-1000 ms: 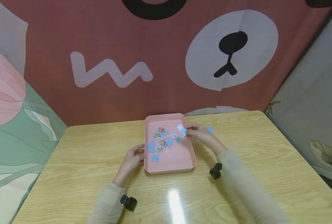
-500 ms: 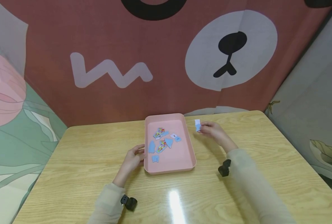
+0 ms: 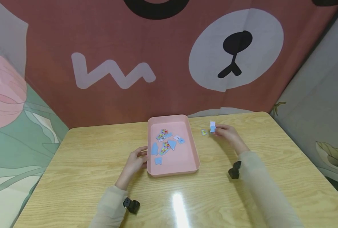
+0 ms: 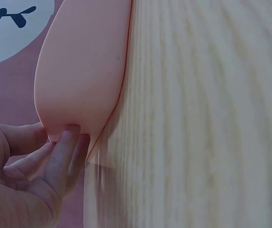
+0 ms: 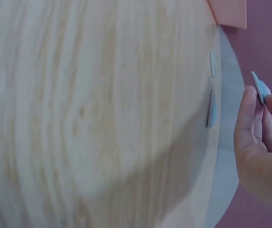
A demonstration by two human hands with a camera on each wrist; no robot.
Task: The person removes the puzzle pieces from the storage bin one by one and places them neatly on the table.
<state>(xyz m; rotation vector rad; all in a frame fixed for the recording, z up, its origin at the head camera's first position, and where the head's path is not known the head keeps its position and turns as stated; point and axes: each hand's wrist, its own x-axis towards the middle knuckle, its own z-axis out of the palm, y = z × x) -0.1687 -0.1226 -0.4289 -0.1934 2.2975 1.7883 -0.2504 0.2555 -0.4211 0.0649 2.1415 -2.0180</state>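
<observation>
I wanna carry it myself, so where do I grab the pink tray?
Probably by both long side walls, one hand from each side: the pink tray lies flat, with raised walls to grip. The left hand touches one.

Head view forward-down, wrist views close, tray shared

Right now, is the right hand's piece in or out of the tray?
Out: the right hand pinches the piece above the table, to the right of the pink tray.
</observation>
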